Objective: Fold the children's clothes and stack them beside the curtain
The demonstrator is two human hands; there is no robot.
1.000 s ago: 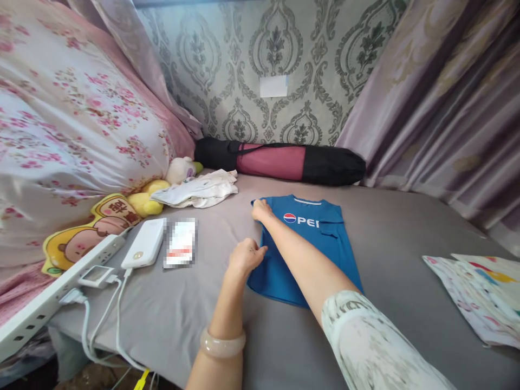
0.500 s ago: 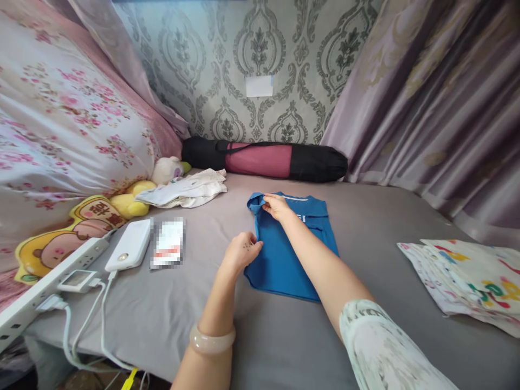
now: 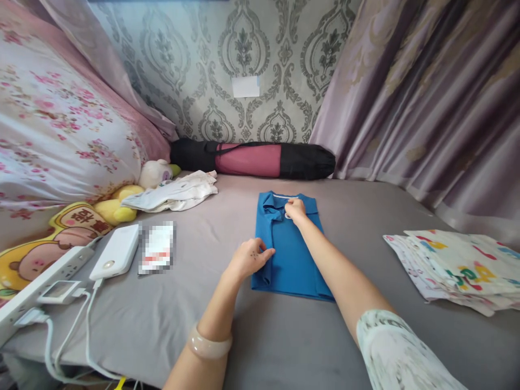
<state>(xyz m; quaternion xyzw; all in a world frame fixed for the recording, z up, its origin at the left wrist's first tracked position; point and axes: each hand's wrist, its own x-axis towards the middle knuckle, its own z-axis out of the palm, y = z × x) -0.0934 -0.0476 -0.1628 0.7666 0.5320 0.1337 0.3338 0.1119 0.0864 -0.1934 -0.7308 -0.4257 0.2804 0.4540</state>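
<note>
- The blue T-shirt (image 3: 293,260) lies flat in the middle of the grey bed sheet (image 3: 284,341). Its sides are folded in, so it makes a narrow rectangle with the collar at the far end.
- The left hand (image 3: 249,259) is at the shirt's left edge, about halfway along. The thumb and fingers are closed in a pinch on the folded fabric there.
- The right hand (image 3: 295,210) reaches across to the collar end. Its fingers are curled shut on a small fold of cloth just beside the neckline.
- I judge the shirt to be light, soft and limp. It has no stiffness of its own, and the folded layers can slide over each other or fall open.
- The good places to hold it seem to be the folded edges and corners, with all layers pinched together, not only the top one.
- To the right, well apart from the shirt, there is a stack of printed cloths (image 3: 455,260).
- To the left there is a white power bank (image 3: 115,259) with a cable and a crumpled white garment (image 3: 173,194).
- A rolled mat in a black bag (image 3: 252,158) lies against the wall.
</note>
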